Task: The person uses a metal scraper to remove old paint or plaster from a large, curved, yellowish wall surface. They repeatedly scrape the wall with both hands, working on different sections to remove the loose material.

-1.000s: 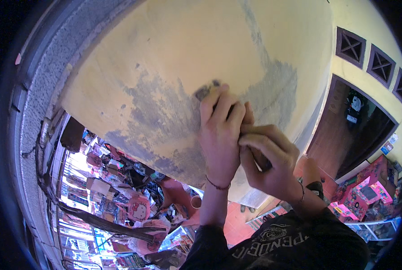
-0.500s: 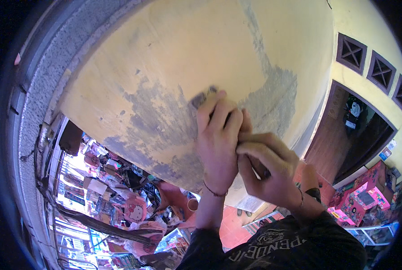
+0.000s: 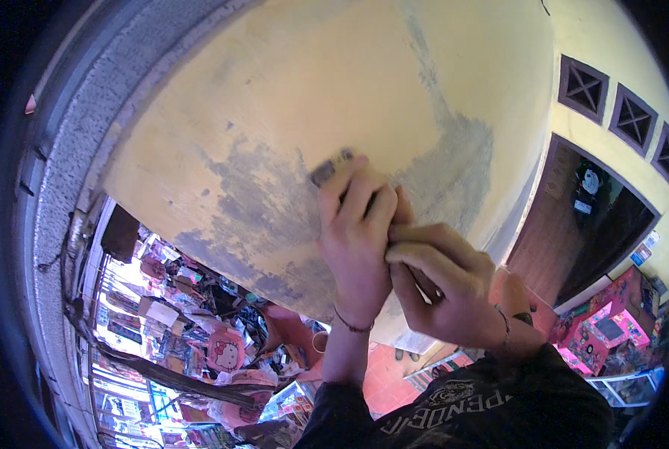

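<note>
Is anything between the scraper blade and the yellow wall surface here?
Nothing visible. The left hand presses the scraper blade flat on the wall; the right hand grips the handle behind it.

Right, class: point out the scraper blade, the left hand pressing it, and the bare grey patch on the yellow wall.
scraper blade (image 3: 330, 168), head view, exposed tip above the fingers
left hand (image 3: 358, 239), head view, back of hand
grey patch (image 3: 260, 202), head view, middle of scraped area
</note>
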{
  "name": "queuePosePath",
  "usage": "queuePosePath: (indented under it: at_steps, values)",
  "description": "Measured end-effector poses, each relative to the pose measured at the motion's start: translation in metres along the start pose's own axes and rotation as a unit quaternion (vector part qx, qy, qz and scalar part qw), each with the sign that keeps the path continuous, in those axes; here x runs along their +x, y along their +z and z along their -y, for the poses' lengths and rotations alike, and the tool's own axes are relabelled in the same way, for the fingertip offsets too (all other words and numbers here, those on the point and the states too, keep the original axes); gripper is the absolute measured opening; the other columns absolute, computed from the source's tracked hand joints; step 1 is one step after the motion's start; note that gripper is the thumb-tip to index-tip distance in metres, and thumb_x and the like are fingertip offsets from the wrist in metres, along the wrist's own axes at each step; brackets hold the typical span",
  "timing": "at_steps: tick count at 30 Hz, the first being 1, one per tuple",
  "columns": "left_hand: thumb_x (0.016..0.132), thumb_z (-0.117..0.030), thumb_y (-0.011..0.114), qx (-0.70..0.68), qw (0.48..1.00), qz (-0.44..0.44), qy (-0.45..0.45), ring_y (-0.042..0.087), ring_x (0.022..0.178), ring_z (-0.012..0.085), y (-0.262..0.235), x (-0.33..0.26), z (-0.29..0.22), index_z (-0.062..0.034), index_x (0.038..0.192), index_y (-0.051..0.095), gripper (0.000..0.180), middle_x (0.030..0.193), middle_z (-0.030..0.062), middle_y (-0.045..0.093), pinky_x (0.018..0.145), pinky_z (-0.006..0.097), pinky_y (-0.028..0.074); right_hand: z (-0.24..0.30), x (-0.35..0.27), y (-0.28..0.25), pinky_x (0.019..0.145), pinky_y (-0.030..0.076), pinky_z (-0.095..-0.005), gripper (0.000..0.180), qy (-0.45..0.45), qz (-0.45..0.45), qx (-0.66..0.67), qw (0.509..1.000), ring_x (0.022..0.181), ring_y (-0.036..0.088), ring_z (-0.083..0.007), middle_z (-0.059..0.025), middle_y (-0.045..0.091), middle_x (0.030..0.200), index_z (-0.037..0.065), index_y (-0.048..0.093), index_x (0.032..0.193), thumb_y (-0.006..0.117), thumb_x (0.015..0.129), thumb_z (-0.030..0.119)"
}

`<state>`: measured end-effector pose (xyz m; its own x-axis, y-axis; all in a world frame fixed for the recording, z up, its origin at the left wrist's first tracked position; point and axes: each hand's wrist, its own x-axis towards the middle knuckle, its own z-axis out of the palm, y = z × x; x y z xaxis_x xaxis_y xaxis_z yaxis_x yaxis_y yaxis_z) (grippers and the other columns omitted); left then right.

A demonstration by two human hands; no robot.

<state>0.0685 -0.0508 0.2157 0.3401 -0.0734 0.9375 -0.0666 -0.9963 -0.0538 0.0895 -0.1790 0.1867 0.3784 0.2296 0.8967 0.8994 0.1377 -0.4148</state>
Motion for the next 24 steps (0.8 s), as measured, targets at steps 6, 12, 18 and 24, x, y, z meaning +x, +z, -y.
queuePosePath:
  at_steps: [6, 12, 18, 24]
  values:
    - [0.079, -0.012, 0.080, -0.024, 1.000, -0.001, 0.013, 0.064, 0.102, 0.0299, 0.014, -0.034, 0.004, -0.0072, 0.086, 0.066, 0.017, 0.100, 0.0083, 0.065, 0.078, 0.039, 0.053, 0.002, -0.014, -0.019, 0.061, 0.058, -0.0340, 0.018, 0.046, 0.044, 0.010, 0.998, 0.078, 0.074, -0.0296, -0.0138, 0.073, 0.104, 0.005, 0.071, 0.101, 0.075, 0.085, -0.001]
    - [0.077, -0.015, 0.087, -0.129, 0.977, 0.119, -0.124, 0.066, 0.070, 0.0232, 0.019, -0.173, -0.037, -0.0109, 0.084, 0.066, 0.023, 0.077, 0.0045, 0.065, 0.061, 0.037, 0.051, -0.007, -0.093, -0.056, 0.074, 0.057, -0.0399, 0.038, 0.226, 0.278, 0.071, 0.931, 0.091, 0.071, -0.0357, -0.0191, 0.068, 0.106, 0.001, 0.063, 0.119, 0.076, 0.083, 0.001]
    - [0.085, -0.011, 0.078, -0.143, 0.934, 0.221, -0.242, 0.065, 0.074, 0.0271, 0.030, -0.222, -0.046, -0.0108, 0.101, 0.068, 0.019, 0.082, 0.0072, 0.066, 0.062, 0.039, 0.051, -0.029, -0.128, -0.040, 0.077, 0.057, -0.0456, 0.029, 0.245, 0.292, 0.062, 0.922, 0.093, 0.070, -0.0422, -0.0216, 0.068, 0.108, -0.002, 0.063, 0.116, 0.070, 0.088, -0.001]
    - [0.083, -0.006, 0.081, -0.137, 0.939, 0.160, -0.273, 0.066, 0.082, 0.0287, 0.023, -0.210, -0.026, -0.0055, 0.100, 0.070, 0.020, 0.094, 0.0109, 0.067, 0.068, 0.040, 0.053, -0.020, -0.123, -0.031, 0.075, 0.060, -0.0452, 0.026, 0.208, 0.242, 0.056, 0.946, 0.092, 0.072, -0.0415, -0.0217, 0.068, 0.110, -0.002, 0.063, 0.116, 0.070, 0.092, 0.002]
